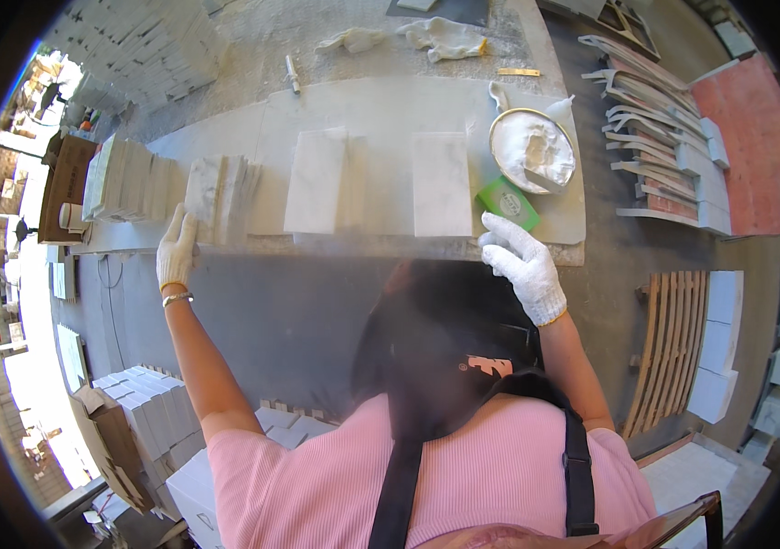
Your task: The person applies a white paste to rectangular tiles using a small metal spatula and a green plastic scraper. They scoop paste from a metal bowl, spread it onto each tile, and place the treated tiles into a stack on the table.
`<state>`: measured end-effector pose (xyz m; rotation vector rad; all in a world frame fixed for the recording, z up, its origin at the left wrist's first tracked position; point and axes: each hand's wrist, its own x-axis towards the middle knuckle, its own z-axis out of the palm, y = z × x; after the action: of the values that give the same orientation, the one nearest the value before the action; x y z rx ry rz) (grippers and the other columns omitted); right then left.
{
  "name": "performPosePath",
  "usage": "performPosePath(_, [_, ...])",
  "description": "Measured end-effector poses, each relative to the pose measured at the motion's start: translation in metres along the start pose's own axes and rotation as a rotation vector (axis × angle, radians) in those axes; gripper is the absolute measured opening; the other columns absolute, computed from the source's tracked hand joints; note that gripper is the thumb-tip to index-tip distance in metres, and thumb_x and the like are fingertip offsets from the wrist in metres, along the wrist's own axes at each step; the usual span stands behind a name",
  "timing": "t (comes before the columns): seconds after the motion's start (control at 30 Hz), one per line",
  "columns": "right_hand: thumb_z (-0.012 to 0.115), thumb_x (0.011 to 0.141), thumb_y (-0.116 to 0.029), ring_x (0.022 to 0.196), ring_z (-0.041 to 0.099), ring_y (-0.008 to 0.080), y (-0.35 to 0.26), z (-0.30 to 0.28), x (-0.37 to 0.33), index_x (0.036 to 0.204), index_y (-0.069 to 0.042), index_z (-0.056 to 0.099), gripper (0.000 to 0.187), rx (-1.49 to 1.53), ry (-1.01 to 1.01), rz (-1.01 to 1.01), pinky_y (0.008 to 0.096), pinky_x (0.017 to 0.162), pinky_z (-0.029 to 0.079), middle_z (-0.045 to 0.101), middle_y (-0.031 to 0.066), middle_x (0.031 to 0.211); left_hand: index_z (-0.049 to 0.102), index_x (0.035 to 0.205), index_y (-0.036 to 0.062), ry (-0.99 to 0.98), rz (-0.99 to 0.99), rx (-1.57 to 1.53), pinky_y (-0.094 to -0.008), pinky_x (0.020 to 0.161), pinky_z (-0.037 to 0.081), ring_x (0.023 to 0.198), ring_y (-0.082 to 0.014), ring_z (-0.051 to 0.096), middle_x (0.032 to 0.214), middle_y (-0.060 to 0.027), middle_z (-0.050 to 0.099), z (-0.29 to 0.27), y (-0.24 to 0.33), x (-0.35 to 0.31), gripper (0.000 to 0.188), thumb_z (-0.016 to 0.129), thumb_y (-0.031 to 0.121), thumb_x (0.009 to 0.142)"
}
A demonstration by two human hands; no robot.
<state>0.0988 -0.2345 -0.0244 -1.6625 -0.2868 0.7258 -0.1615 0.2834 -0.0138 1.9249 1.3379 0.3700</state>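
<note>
A round bowl with a yellowish rim (491, 139) sits at the right end of a pale, dusty worktable (390, 102), heaped with white powdery material (534, 137); a grey flat blade (543, 182) rests in it. Just below lies a bright green rectangular pad (510, 203). The white-gloved right hand (525, 267) is beside the pad, fingers loosely bent, grasping nothing visible; contact is unclear. The white-gloved left hand (176, 249) has released, outstretched fingers beside a stack of grey-veined white stone tiles (209, 188), at the table's front left. More tile stacks (315, 183) line the table; a brown cardboard box (65, 178) blocks its left end. Crumpled white gloves (445, 39) lie behind.
</note>
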Motion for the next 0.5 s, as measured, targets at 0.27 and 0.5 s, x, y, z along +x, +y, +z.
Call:
performPosePath(0.27, [0.073, 0.098, -0.008, 0.089, 0.063, 0.0083, 0.008, 0.0, 0.003, 0.149, -0.001, 0.061, 0.052, -0.04, 0.011, -0.01, 0.0249, 0.076, 0.052, 0.074, 0.0039, 0.113, 0.059, 0.154, 0.019, 0.007, 0.206, 0.646, -0.0425, 0.079, 0.056, 0.082, -0.0315, 0.072, 0.094, -0.0168, 0.077, -0.011, 0.008, 0.016, 0.07, 0.054, 0.066, 0.103])
performPosePath(0.5, [0.073, 0.099, -0.01, 0.089, 0.061, 0.0067, 0.009, 0.001, 0.001, 0.15, -0.004, 0.061, 0.053, -0.116, 0.032, -0.025, 0.0234, 0.077, 0.052, 0.073, 0.0017, 0.113, 0.072, 0.138, 0.0148, 0.307, 0.687, 0.207, -0.0459, 0.098, 0.055, 0.116, -0.0367, 0.07, 0.132, -0.0186, 0.071, 0.048, 0.103, -0.06, 0.047, 0.072, 0.043, 0.1])
